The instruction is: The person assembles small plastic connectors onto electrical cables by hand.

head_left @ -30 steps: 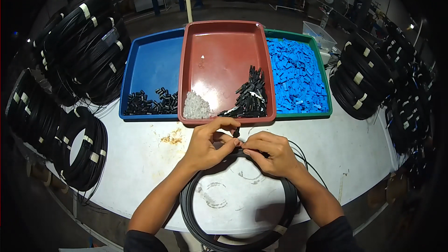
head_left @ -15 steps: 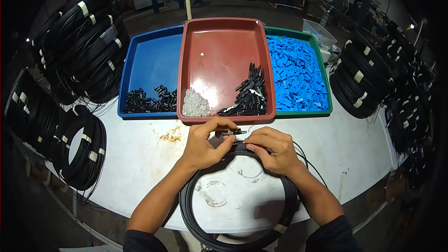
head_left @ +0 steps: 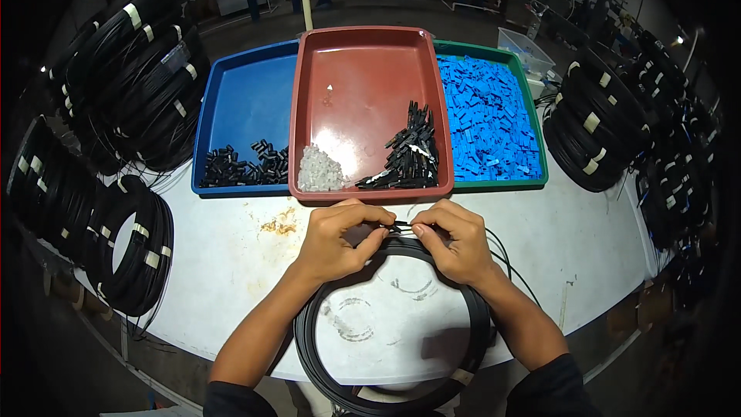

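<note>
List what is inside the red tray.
The red tray holds a heap of small clear pieces at its near left and a pile of black clips at near right. Anything beneath the piles is hidden.

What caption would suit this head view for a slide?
Both hands, left hand and right hand, pinch a cable end over a black cable coil before three parts trays.

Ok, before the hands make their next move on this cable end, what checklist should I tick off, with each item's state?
1. Left hand pinching the cable end: ok.
2. Right hand pinching it from the other side: ok.
3. Small part at the fingertips seated: cannot tell, too small.
4. Black cable coil lying flat on the white table: ok.
5. Red tray within reach, holding black and clear parts: ok.
</note>
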